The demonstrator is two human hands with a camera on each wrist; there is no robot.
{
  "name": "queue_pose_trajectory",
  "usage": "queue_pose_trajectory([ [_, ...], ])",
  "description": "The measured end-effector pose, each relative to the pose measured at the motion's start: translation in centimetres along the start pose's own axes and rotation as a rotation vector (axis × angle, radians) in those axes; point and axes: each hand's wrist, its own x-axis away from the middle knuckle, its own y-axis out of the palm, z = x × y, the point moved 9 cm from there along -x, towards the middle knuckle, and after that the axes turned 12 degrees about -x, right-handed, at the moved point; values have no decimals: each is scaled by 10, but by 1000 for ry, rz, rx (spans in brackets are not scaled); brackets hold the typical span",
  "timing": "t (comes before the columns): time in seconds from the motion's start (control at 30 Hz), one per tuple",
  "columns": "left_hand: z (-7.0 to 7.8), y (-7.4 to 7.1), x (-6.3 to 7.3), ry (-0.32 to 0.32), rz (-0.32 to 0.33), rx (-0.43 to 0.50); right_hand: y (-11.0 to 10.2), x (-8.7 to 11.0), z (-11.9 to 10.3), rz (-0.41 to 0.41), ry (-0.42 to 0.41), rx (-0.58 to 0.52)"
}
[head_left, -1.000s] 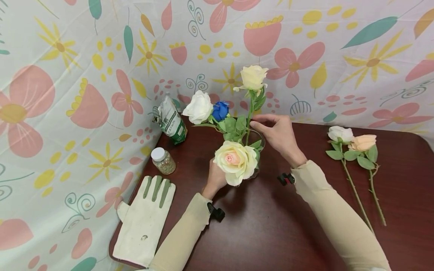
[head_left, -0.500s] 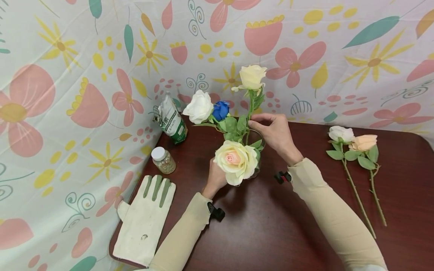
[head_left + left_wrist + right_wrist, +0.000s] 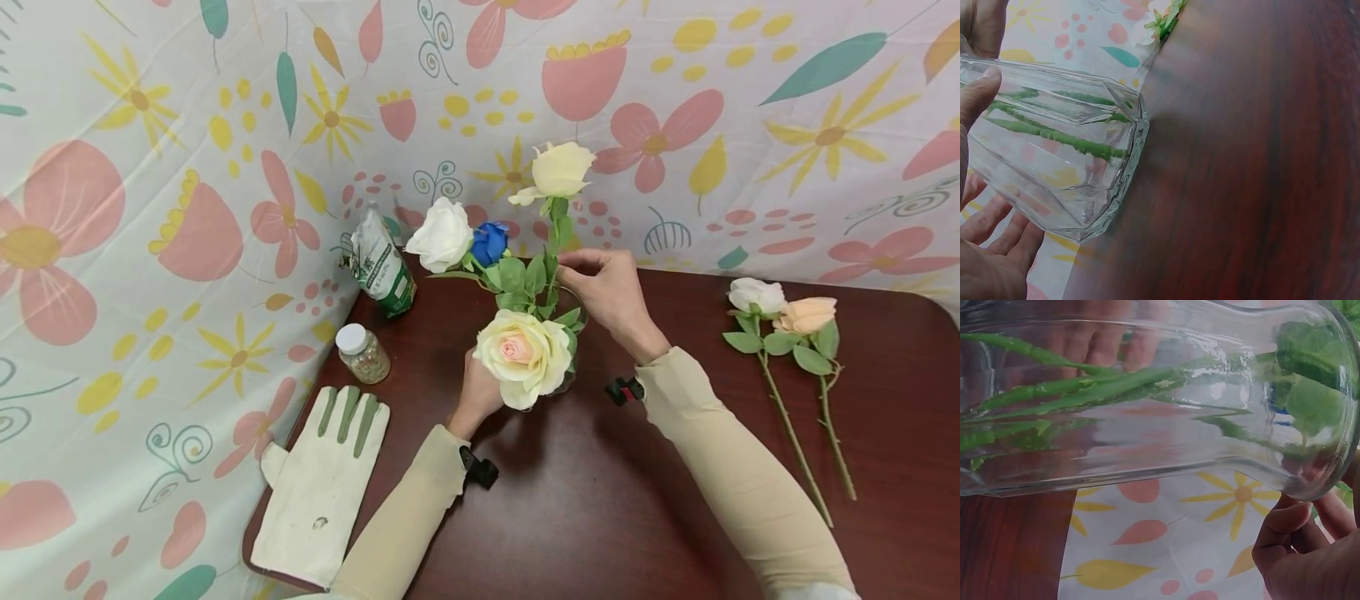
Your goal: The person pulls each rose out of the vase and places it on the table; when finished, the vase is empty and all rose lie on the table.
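Observation:
A clear faceted glass vase (image 3: pixel 1060 156) stands on the table with several green stems inside. My left hand (image 3: pixel 478 392) holds it from the left, thumb on one side and fingers (image 3: pixel 1007 240) round the other. At the vase's mouth my right hand (image 3: pixel 615 296) pinches the stem of a tall pale yellow rose (image 3: pixel 562 170); the fingertips are partly hidden behind leaves. A white rose (image 3: pixel 441 236), a blue rose (image 3: pixel 490 243) and a large cream rose (image 3: pixel 522 358) with a pinkish centre also spread from the vase. The cream bloom covers much of the vase in the head view.
On the right lie a white rose (image 3: pixel 756 297) and a peach rose (image 3: pixel 806 317). Along the left edge are a green-and-white bag (image 3: pixel 384 267), a white-capped jar (image 3: pixel 363 354) and a white work glove (image 3: pixel 318 492). Flower-patterned cloth (image 3: pixel 450 100) hangs behind the table.
The pale yellow rose has turned, its bloom and leaves now facing a little differently. My right hand has shifted slightly left with the stem. My left hand stays on the vase.

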Motion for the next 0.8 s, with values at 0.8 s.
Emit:
queue_pose_trajectory([
  [0.8, -61, 30, 5, 57, 21, -137, -3, -3, 1, 16, 28, -175],
])
